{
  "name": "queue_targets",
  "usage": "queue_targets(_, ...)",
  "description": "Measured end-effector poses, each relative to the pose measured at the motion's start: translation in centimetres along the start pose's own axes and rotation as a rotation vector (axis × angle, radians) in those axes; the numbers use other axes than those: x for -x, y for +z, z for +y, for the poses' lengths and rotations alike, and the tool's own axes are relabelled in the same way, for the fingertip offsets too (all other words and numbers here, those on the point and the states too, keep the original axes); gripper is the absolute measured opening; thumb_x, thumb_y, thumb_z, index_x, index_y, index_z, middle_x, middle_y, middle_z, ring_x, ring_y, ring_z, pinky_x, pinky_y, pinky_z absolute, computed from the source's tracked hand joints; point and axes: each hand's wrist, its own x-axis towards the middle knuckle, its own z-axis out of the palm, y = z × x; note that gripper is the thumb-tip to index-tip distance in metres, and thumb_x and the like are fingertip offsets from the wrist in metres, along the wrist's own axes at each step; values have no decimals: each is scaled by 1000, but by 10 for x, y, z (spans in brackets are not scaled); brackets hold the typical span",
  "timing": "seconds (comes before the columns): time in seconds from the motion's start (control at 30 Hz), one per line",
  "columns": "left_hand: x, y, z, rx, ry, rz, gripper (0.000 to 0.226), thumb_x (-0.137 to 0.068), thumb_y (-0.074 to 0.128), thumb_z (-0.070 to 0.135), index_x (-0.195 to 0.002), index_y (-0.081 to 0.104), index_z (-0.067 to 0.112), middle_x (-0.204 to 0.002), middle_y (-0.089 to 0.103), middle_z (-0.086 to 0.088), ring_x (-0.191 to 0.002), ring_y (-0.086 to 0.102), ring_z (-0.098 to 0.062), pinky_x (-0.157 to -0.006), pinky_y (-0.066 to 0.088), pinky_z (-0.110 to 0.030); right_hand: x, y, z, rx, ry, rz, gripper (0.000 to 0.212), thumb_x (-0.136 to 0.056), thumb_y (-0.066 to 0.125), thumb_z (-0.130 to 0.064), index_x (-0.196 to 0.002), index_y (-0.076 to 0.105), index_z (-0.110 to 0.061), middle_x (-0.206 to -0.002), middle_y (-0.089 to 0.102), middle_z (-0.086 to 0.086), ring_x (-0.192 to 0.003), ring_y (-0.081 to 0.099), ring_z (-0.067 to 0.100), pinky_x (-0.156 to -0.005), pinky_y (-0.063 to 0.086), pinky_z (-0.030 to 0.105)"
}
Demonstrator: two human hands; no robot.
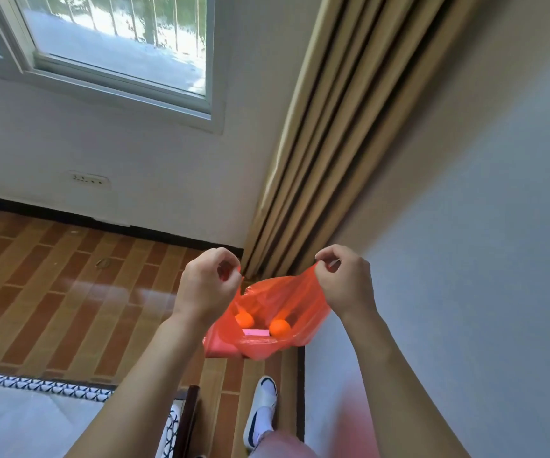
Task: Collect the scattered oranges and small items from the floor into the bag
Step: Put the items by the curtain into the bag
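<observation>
Head view looks down on two bare arms holding an orange bag (300,305) up above the floor (52,292), near the room's corner beside a curtain (326,143). Left hand (207,285) has its grip clamped on the bag's left handle, fingers curled and pinching the plastic; right hand (346,285) has its grip clamped on the right handle the same way. Between them the bag's mouth hangs open. Inside lie two oranges, one at the left (244,320) and one at the right (279,327), with a pink slip (255,332) between them at the bottom. A small ring (102,262) lies on the floor well left of the bag. Below, a shoe (262,411) stands on the floor.
</observation>
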Motion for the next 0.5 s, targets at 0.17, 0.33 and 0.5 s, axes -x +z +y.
queue_targets(0.17, -31, 31, -14, -43, -65, 43, 11, -83, 73, 9, -83, 69, 20, -81, 66, 12, -75, 63, -9, -68, 54, -27, -53, 23, 30, -14, -32, -77, 18, -84, 65, -6, -83, 73, -22, -78, 69, -10, -74, 64, 6, -66, 49, 15)
queue_targets(0.33, -52, 68, -41, -84, -234, 45, 18, -80, 71, 10, -79, 66, 28, -77, 64, 17, -74, 62, -5, -66, 48, -20, -99, 64, 70, -61, -8, -199, 19, -84, 65, -3, -84, 73, -21, -80, 69, -9, -76, 63, 2, -66, 42, 5)
queue_targets(0.5, -63, 102, -70, -129, -357, 5, 15, -78, 71, 9, -83, 69, 23, -80, 66, 13, -75, 63, -9, -71, 54, -32, -126, 102, 114, -54, 1, -305, 19, -84, 67, -4, -84, 73, -22, -84, 70, -8, -78, 63, 4, -71, 46, 12)
